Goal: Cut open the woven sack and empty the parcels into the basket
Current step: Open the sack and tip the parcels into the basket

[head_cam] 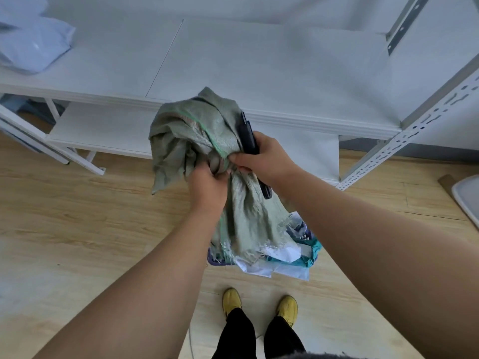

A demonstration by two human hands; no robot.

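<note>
Above the basket [312, 244], both hands — left hand [207, 189], right hand [261, 158] — clutch the bunched sack [191, 136], right seemingly gripping a cutter [248, 137].

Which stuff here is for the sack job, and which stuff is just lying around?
For the job: the green woven sack, bunched in both hands; the dark cutter in the right hand; the left hand; the basket; the parcels.

Just lying about: the pale blue bag on the white shelf.

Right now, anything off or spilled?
Parcels overhang the basket rim toward the feet. Right hand grips the sack and a dark cutter together; blade not visible.
</note>
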